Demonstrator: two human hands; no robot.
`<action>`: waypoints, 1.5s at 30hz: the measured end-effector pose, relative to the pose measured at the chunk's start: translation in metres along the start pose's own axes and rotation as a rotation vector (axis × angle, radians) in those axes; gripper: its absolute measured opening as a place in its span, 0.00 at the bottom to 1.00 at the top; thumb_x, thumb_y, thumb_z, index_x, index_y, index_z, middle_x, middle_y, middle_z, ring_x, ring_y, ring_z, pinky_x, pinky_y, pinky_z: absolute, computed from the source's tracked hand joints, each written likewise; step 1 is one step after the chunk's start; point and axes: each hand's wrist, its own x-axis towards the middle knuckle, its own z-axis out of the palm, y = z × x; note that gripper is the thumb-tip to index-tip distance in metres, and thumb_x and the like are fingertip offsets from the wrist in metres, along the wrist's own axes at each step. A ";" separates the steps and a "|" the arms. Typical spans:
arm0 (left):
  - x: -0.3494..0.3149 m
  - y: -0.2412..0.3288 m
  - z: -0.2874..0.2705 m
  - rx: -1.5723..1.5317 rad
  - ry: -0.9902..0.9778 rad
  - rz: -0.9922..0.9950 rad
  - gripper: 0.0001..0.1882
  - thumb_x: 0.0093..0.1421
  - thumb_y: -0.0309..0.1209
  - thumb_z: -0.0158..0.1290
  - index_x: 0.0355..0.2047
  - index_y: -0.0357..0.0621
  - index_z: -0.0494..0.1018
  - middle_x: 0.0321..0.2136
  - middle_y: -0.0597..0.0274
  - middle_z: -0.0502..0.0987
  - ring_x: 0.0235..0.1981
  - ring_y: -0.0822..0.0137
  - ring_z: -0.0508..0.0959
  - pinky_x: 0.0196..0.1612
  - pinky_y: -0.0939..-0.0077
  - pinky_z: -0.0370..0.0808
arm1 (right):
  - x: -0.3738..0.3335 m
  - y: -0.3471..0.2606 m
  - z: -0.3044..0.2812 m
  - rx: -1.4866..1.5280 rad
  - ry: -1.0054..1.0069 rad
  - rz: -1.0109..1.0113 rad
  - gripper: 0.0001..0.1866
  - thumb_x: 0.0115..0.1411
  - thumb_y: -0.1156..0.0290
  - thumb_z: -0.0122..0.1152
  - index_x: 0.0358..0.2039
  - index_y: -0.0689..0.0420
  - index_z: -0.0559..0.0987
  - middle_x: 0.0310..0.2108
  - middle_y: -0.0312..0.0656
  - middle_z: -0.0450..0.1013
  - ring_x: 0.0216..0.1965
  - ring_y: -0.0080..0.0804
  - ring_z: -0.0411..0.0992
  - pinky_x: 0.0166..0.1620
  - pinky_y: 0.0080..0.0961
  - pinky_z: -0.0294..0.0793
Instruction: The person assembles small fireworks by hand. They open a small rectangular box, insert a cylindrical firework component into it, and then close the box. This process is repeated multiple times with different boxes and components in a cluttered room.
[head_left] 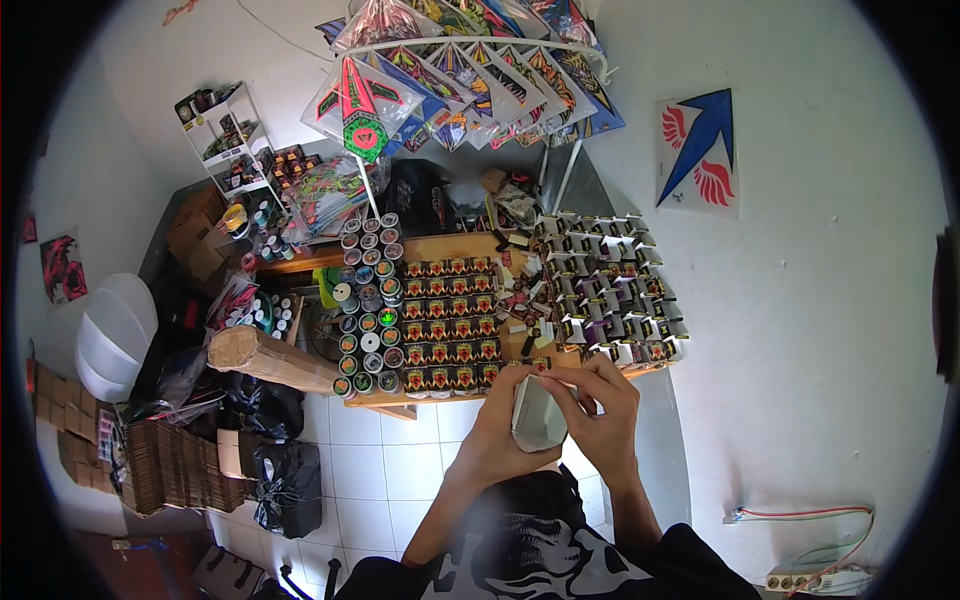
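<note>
In front of my body, a small open carton box point(538, 418) shows its pale grey-white inside. My left hand point(488, 435) is wrapped around the box from the left, with fingers at its far edge. From the other side, my right hand point(604, 418) is closed with thumb and fingertips at the box's far right rim. Just beyond my hands lie rows of small dark boxes point(450, 328) with red and gold crests. To their right stand many open small boxes point(610, 285) with raised flaps.
Columns of round lidded tubs point(371, 342) stand at the left of the wooden table point(440, 248). Small loose pieces point(520, 298) lie between the box groups. Bagged kites point(460, 85) hang from a white rack above. A long cardboard package point(270, 358) and black bags point(287, 480) are left.
</note>
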 end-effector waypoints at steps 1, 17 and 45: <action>0.002 -0.004 -0.002 -0.010 0.002 -0.008 0.51 0.43 0.29 0.76 0.66 0.44 0.60 0.54 0.53 0.72 0.53 0.58 0.78 0.58 0.64 0.76 | 0.002 0.004 0.001 0.013 0.000 0.004 0.07 0.61 0.78 0.77 0.40 0.57 0.90 0.28 0.33 0.72 0.23 0.18 0.64 0.24 0.23 0.61; 0.100 -0.040 -0.021 0.054 0.095 0.030 0.49 0.50 0.31 0.78 0.66 0.42 0.58 0.52 0.52 0.74 0.52 0.59 0.79 0.56 0.64 0.77 | 0.091 0.066 0.001 0.049 0.068 0.099 0.06 0.64 0.80 0.72 0.41 0.60 0.89 0.28 0.34 0.75 0.22 0.15 0.65 0.23 0.20 0.59; 0.122 -0.310 -0.012 0.072 0.310 -0.425 0.49 0.47 0.25 0.78 0.64 0.44 0.59 0.58 0.49 0.72 0.56 0.57 0.79 0.56 0.62 0.80 | 0.125 0.333 0.179 0.050 -0.204 0.518 0.18 0.68 0.78 0.67 0.57 0.53 0.84 0.33 0.38 0.80 0.22 0.19 0.69 0.26 0.22 0.66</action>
